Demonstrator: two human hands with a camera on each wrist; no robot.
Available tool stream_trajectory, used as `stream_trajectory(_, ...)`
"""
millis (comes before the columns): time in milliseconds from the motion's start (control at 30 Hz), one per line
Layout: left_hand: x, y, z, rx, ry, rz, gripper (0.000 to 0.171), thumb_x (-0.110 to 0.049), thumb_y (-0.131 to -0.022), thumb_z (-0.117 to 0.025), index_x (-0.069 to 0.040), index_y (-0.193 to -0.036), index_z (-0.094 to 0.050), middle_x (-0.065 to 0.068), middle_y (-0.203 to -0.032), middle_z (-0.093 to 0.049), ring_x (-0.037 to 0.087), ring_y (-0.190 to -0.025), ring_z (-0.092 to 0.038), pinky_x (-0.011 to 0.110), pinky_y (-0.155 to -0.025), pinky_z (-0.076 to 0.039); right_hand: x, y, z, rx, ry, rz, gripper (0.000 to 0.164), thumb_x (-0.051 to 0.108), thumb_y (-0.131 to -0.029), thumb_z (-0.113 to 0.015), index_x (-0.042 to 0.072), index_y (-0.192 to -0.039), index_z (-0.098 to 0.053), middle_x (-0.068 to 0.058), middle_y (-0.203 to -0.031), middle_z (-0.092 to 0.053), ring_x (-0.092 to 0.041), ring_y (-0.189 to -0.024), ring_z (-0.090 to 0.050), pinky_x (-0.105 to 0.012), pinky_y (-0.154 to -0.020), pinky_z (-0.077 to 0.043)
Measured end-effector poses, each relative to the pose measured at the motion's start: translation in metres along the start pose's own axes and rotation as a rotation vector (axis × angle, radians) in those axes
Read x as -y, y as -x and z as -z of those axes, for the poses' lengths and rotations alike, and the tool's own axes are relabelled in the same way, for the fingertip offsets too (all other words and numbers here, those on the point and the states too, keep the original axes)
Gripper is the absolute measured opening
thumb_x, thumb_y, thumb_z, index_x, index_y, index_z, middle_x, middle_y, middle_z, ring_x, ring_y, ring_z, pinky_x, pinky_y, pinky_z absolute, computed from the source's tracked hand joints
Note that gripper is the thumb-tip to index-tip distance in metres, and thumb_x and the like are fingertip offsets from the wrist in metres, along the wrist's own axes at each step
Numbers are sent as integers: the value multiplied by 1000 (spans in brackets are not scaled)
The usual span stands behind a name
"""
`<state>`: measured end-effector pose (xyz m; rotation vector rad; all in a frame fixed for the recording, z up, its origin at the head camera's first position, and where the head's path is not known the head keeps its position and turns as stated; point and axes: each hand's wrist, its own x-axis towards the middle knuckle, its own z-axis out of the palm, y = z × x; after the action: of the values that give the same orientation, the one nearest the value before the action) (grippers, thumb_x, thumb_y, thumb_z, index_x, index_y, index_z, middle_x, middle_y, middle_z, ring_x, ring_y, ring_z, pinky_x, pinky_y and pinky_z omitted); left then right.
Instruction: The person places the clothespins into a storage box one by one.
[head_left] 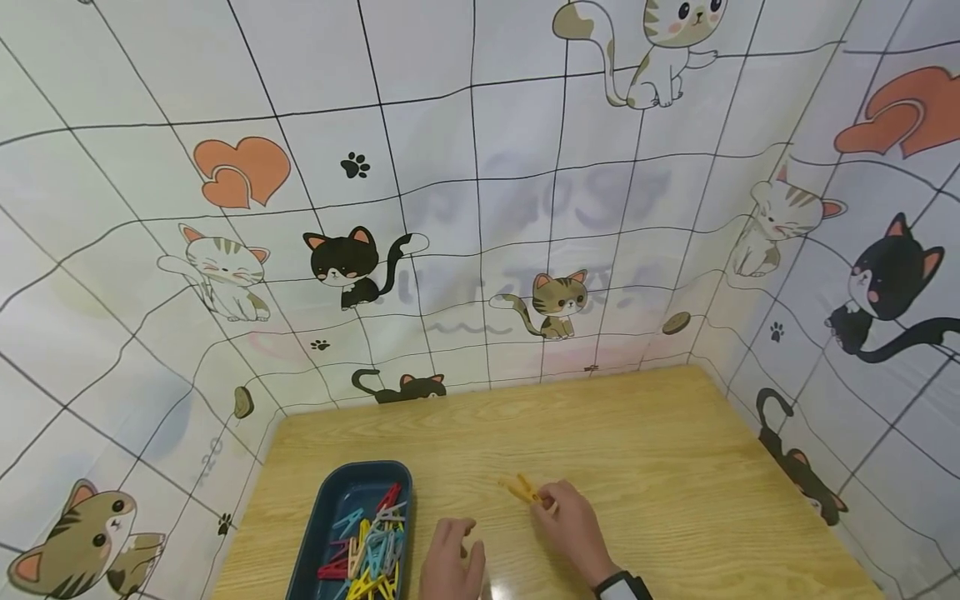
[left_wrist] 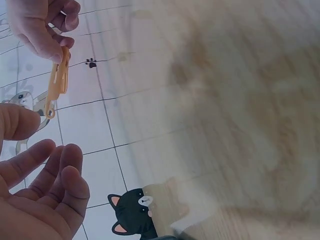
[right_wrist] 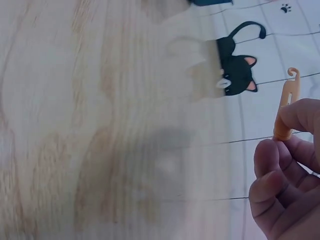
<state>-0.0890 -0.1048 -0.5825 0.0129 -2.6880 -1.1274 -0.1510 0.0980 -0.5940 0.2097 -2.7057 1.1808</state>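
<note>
My right hand [head_left: 573, 525] pinches an orange-yellow clothespin [head_left: 520, 487] between thumb and fingers, above the table's middle. Its hooked end [right_wrist: 292, 73] sticks out past the fingertips in the right wrist view. My left hand [head_left: 452, 558] hovers beside the tray with loosely bent fingers and holds nothing. In the left wrist view, the left thumb [left_wrist: 20, 121] comes near the lower end of the clothespin [left_wrist: 59, 80], with the other left fingers [left_wrist: 55, 175] spread below. The right hand [left_wrist: 42, 25] grips the clothespin's upper end there.
A dark blue tray [head_left: 311, 521] to the left contains several clothespins [head_left: 375, 542] in red, blue, yellow and other colours. The wood-grain table [head_left: 630, 450] is bordered at back and sides by white gridded sheeting [head_left: 517, 208] printed with cats. A dark band [head_left: 622, 583] circles the right wrist.
</note>
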Motion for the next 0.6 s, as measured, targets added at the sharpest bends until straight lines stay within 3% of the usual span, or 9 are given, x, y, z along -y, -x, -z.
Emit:
stream_trajectory(100, -2, -3, 3, 11, 49, 13, 18, -8, -90, -74, -11, -108, -70, -1, -99, -57, 6, -73, -51, 22, -56, -42, 7, 5, 5, 9, -25, 32, 10, 7, -87, -79, 9, -93, -70, 6, -83, -58, 1, -66, -48, -21, -58, -45)
stream_trajectory(333, -7, -6, 8, -10, 60, 28, 22, -10, -92, -74, -12, -113, -70, -4, -98, -57, 3, -73, -50, 21, -57, -42, 20, 16, 11, 43, -114, 115, 8, 7, -90, -77, 12, -93, -72, 8, -87, -59, 3, -66, -48, -20, -58, -47)
stream_trajectory(600, -12, -7, 13, 15, 90, 22, 27, -12, -93, -74, -10, -120, -69, -3, -99, -57, 3, -74, -50, 21, -57, -43, 21, 26, 8, 79, -177, 293, 10, 7, -90, -77, 9, -98, -71, 4, -89, -64, 6, -65, -47, -19, -55, -47)
